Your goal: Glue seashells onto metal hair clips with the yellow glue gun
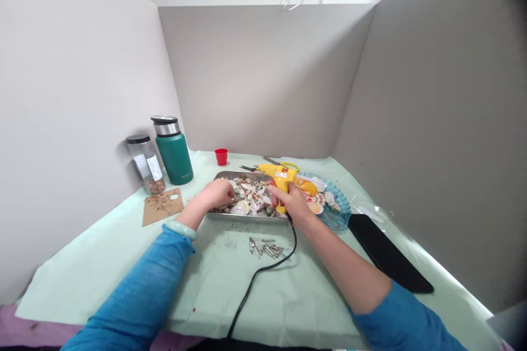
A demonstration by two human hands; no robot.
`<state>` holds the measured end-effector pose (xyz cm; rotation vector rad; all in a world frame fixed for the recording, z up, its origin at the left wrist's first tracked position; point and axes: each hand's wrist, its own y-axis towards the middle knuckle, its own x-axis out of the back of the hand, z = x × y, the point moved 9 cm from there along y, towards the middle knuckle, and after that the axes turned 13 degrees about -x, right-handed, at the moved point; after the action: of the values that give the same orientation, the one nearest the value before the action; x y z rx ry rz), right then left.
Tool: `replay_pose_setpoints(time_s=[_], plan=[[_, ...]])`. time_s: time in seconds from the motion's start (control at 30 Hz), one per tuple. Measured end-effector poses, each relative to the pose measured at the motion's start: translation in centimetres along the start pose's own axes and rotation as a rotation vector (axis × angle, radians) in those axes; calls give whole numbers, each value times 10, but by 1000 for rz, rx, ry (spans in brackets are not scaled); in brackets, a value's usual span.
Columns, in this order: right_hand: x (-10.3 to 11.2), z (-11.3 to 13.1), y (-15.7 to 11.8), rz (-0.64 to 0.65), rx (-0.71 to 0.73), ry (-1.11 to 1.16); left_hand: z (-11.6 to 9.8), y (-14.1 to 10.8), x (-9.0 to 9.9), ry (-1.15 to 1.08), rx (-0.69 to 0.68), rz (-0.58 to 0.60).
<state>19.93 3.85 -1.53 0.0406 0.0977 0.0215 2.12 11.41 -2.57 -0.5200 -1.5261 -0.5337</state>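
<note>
My right hand [293,202] grips the handle of a yellow hot glue gun [284,178], its nozzle end to the left and its black cord [263,269] running down towards me. The gun is held over the right end of a metal tray [242,218] full of small seashells [251,197]. At the tray's left side, my left hand [219,193] reaches in with curled fingers, down among the shells. Whatever its fingertips pinch is hidden. Just in front of the tray lies a small pile of metal hair clips [269,248].
Right of the tray, a blue scalloped plate [343,205] holds larger shells; a black slab [389,252] lies beyond it. Scissors [290,166] and a red cup [221,157] are behind. At left stand a green bottle [175,156], a jar [144,162] and a brown card [162,207].
</note>
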Motion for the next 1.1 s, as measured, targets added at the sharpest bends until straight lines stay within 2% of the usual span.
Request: replay_pose_setpoints(time_s=[0.07, 0.13, 0.23, 0.33, 0.43, 0.53, 0.67, 0.77, 0.83, 0.93, 1.1], plan=[[-1, 0, 0, 2, -3, -1, 0, 1, -5, 20, 9, 11], [-1, 1, -1, 1, -2, 2, -2, 3, -4, -19, -10, -26], [-1, 2, -2, -1, 7, -1, -11, 5, 5, -203, -89, -102], [-1, 2, -1, 1, 11, -4, -8, 1, 17, -289, -73, -154], [0, 1, -1, 4, 14, -7, 5, -5, 22, -135, 23, -146], [0, 1, -1, 4, 15, -3, 15, -9, 20, 112, 139, -71], [0, 2, -3, 0, 12, -7, 8, -8, 14, 214, 146, 3], [-1, 4, -3, 3, 22, -11, -2, -3, 12, 96, 55, -14], [-1, 5, -3, 3, 23, -10, -5, -2, 17, -71, -2, -106], [-2, 3, -3, 14, 11, -4, 4, -3, 27, -206, 17, -246], [-1, 3, -3, 7, 19, 4, 4, -3, 23, -178, 2, -203]])
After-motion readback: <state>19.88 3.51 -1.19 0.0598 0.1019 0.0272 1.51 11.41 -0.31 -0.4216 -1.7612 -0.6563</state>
